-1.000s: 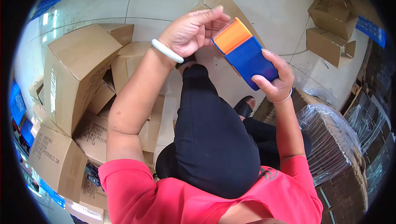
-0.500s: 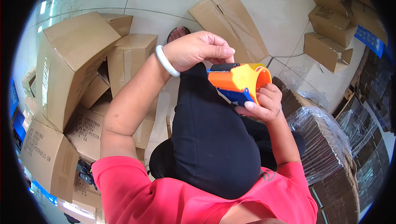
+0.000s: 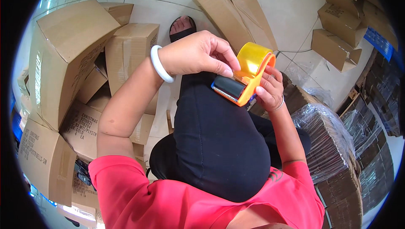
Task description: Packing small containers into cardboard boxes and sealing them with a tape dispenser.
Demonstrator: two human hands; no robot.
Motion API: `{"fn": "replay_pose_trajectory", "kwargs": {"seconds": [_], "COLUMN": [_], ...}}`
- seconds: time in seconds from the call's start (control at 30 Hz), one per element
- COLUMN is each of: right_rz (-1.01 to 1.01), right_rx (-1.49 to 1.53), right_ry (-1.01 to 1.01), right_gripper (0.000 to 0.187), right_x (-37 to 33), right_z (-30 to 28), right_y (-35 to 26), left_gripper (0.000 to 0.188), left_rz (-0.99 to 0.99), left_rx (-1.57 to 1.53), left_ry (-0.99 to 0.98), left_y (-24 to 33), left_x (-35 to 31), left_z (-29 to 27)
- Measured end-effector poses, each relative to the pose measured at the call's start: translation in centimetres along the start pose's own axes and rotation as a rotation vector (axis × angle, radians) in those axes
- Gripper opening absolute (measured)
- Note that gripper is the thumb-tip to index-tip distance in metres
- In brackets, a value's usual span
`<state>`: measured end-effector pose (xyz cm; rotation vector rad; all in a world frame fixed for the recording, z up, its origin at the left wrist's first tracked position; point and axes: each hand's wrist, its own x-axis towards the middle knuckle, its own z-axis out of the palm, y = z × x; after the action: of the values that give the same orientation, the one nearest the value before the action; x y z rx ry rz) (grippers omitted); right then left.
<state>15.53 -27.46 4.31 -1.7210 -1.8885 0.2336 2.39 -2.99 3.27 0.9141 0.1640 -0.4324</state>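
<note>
An orange tape dispenser (image 3: 247, 96) carries a roll of yellowish clear packing tape (image 3: 253, 58). Its black roller (image 3: 229, 86) and toothed metal cutting edge face up, over my raised knee. My right hand (image 3: 270, 89) grips the dispenser from the right side, with the fingers partly hidden behind its orange frame. From the left comes my left hand (image 3: 206, 56), wearing a white bangle (image 3: 160, 63). Its thumb and fingers pinch at the tape between the roll and the roller. The exact bit of tape in the pinch is mostly covered by the fingertips.
Brown cartons (image 3: 78, 39) are stacked at my left. A closed carton (image 3: 236, 13) lies on the tiled floor ahead, near my sandalled foot (image 3: 182, 27). Plastic-wrapped flat cardboard (image 3: 322, 140) stands at my right. More cartons (image 3: 337, 22) sit at the far right.
The dispenser has turned, bringing the yellow roll and black roller to the top. My left hand has gone from just above the dispenser to the tape by the roller.
</note>
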Motion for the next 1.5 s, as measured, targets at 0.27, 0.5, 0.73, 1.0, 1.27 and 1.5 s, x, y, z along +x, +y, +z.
{"fn": "replay_pose_trajectory", "kwargs": {"seconds": [0.27, 0.5, 0.73, 1.0, 1.27, 1.5], "right_rz": [0.068, 0.094, 0.672, 1.141, 1.280, 1.293], "right_rx": [0.013, 0.119, 0.530, 1.122, 1.637, 1.579], "right_ry": [-0.051, -0.027, -0.203, 0.214, 0.336, 0.333], "right_gripper": [0.046, 0.061, 0.092, 0.101, 0.098, 0.100], "right_x": [-0.6, -0.8, -0.4, 2.9, 1.4, 3.1], "right_z": [0.6, 1.1, 0.4, -0.8, -0.7, -0.2], "right_y": [0.4, 0.0, -1.0, -0.8, -0.4, -1.3], "left_gripper": [0.006, 0.012, 0.020, 0.022, 0.035, 0.038], "left_rz": [0.243, 0.167, 0.017, -0.173, 0.118, -0.005], "left_rx": [0.509, 0.445, 0.037, -0.780, 0.033, 0.048], "left_ry": [0.070, 0.052, 0.280, 0.291, 0.241, 0.382], "left_y": [-0.3, -0.6, -1.4, -1.7, -1.5, -2.4], "left_x": [0.6, 1.0, 1.5, 2.4, 2.2, 3.0], "left_z": [0.8, 1.0, 1.6, 2.6, 2.1, 2.3]}}
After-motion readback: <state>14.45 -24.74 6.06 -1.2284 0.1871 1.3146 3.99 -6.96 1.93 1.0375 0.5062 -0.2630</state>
